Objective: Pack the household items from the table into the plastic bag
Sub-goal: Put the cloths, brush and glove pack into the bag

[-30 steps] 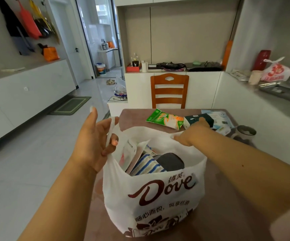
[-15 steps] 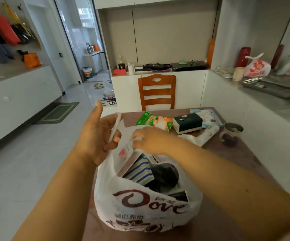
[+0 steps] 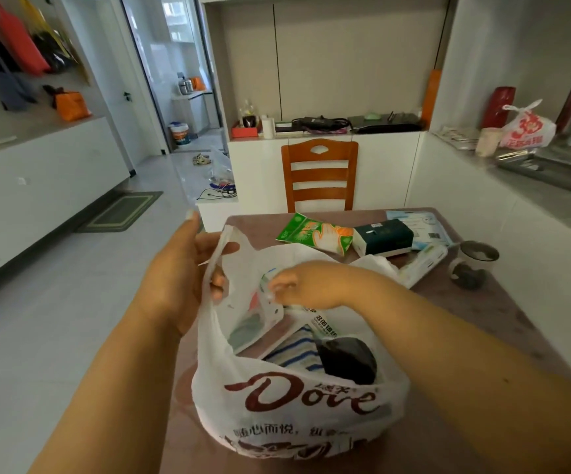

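Note:
A white plastic bag (image 3: 297,405) printed "Dove" stands on the brown table (image 3: 482,319) near me. My left hand (image 3: 178,285) grips its left handle and holds it up. My right hand (image 3: 306,285) reaches over the bag's mouth and pinches a flat white packet (image 3: 263,313) that stands inside. The bag also holds a blue-striped cloth (image 3: 297,352) and a dark pouch (image 3: 345,360). Farther back on the table lie a green glove packet (image 3: 315,232), a dark green box (image 3: 383,237) and flat white-blue packets (image 3: 424,227).
A dark mug (image 3: 473,263) stands at the table's right side. A wooden chair (image 3: 320,176) is tucked in at the far end. White counters run along the right and back walls; tiled floor lies to the left.
My right hand left the green box at the far side and came back over the bag, taking hold of the white packet inside. The bag has slumped lower. My left hand kept its handle.

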`<action>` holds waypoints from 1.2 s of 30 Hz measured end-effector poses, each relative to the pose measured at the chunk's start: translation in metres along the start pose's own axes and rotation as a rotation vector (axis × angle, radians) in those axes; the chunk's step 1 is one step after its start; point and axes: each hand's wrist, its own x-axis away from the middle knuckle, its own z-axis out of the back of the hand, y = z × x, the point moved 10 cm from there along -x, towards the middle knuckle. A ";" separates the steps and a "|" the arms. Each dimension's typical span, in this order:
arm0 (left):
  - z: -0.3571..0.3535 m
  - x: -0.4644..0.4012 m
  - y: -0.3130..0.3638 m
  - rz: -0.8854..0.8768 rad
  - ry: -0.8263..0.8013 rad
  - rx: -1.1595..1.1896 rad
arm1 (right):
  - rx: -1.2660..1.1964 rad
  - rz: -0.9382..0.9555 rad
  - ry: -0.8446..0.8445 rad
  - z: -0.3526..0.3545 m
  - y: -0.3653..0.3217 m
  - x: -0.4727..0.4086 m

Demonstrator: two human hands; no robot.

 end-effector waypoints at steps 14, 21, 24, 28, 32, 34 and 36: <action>-0.041 0.036 0.063 -0.417 0.163 -0.196 | -0.504 -0.140 0.679 0.130 0.059 0.085; -0.087 0.035 0.031 -0.234 -0.046 -0.142 | -0.562 -0.232 0.663 0.095 0.075 0.097; -0.097 0.036 0.015 -0.166 -0.091 -0.080 | -0.605 -0.243 0.667 0.083 0.079 0.102; -0.118 0.033 -0.009 -0.056 -0.127 -0.040 | -0.656 -0.283 0.695 0.073 0.093 0.110; -0.138 0.027 -0.025 0.059 -0.134 0.056 | -0.685 -0.321 0.730 0.071 0.110 0.118; -0.147 0.025 -0.030 0.057 -0.130 0.066 | -0.711 -0.322 0.735 0.071 0.120 0.121; -0.158 0.025 -0.035 0.062 -0.134 0.080 | -0.753 -0.333 0.730 0.071 0.134 0.122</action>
